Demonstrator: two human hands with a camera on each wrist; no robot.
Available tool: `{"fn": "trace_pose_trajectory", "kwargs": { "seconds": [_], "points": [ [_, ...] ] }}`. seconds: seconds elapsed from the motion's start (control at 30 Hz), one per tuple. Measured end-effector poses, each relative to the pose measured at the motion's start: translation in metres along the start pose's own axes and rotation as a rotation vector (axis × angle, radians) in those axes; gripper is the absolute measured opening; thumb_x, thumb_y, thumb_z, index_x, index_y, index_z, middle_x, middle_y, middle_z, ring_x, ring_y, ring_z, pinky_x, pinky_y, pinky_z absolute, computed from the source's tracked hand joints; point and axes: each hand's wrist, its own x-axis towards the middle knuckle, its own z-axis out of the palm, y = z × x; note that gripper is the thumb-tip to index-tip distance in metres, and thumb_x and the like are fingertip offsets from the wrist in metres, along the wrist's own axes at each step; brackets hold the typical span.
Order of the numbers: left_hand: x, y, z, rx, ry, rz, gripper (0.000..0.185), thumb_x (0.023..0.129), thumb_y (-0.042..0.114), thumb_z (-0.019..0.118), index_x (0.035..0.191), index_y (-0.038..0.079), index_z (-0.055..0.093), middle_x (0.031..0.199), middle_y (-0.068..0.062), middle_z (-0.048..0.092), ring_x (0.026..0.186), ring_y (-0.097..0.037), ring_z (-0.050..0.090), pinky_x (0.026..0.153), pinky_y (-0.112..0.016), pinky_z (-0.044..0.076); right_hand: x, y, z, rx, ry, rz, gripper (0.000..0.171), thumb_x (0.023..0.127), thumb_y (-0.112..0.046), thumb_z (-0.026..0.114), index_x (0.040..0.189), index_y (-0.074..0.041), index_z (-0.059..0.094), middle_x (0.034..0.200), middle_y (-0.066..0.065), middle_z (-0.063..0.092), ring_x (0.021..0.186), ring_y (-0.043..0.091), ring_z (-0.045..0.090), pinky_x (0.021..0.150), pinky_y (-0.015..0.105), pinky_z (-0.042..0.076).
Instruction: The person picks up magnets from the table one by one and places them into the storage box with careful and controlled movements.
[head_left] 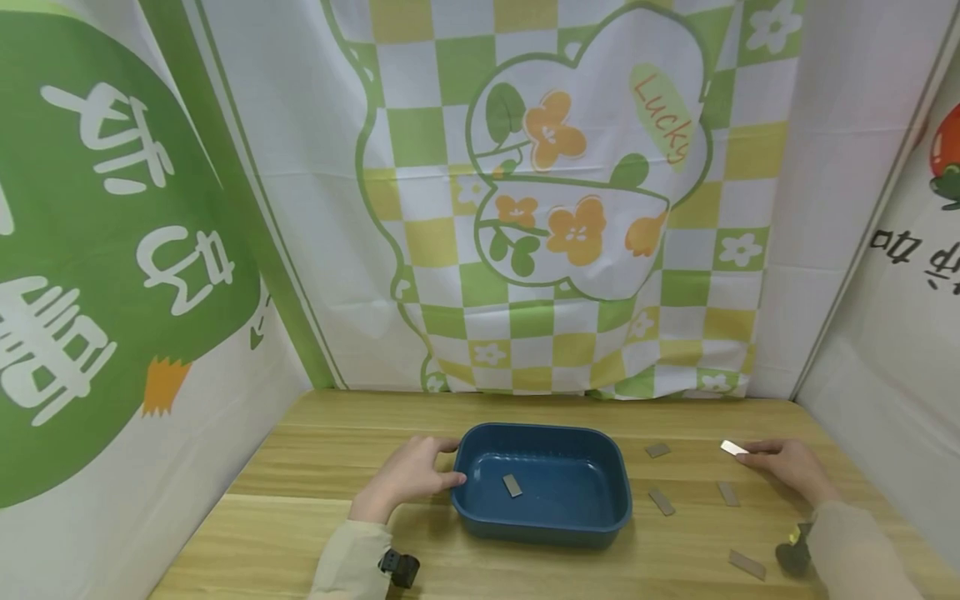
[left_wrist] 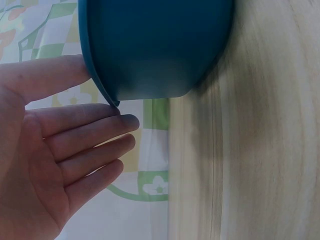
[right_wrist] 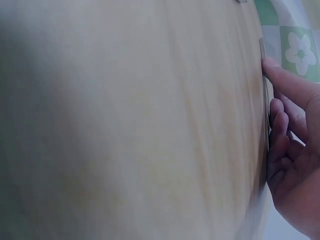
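Observation:
A blue rectangular basin (head_left: 543, 527) stands on the table, with one small grey rectangular plate (head_left: 512, 486) lying inside. My left hand (head_left: 412, 475) is at the basin's left end. In the left wrist view, its thumb and a fingertip touch the basin's rim (left_wrist: 89, 55), while the fingers stretch out fairly straight. At the right, my right hand (head_left: 787, 467) pinches a similar plate (head_left: 733, 448), which shines brightly in the head view. The right wrist view shows this plate (right_wrist: 262, 50) edge-on as a thin strip by the fingertips, close to the tabletop.
Several more grey plates lie loose right of the basin, among them a far one (head_left: 657, 450), a middle one (head_left: 662, 501), one below my right hand (head_left: 727, 493) and a near one (head_left: 747, 564). A printed curtain (head_left: 600, 333) hangs behind the wooden table (head_left: 247, 517).

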Motion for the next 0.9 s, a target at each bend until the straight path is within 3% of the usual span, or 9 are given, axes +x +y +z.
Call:
{"fn": "trace_pose_trajectory", "kwargs": {
  "seconds": [0.4,0.9],
  "points": [
    [0.0002,0.0002,0.0003,0.017,0.003,0.003,0.054,0.081,0.031,0.074,0.125,0.003,0.061,0.123,-0.017,0.063,0.113,-0.036,0.060,0.093,-0.052,0.048,0.0007,0.0012,-0.0035,0.002,-0.068,0.028,0.063,0.090,-0.048,0.058,0.120,0.007,0.059,0.131,0.039,0.044,0.117,0.060,0.038,0.087,0.065,0.040],
    [0.0000,0.0020,0.0000,0.037,0.015,0.002,0.054,0.079,0.031,0.075,0.124,0.004,0.062,0.121,-0.015,0.065,0.112,-0.035,0.060,0.093,-0.051,0.049,0.0014,0.0033,-0.0028,-0.030,-0.037,-0.010,0.057,0.091,-0.045,0.057,0.114,0.007,0.063,0.123,0.037,0.053,0.113,0.057,0.046,0.085,0.060,0.044]
  ]
}}
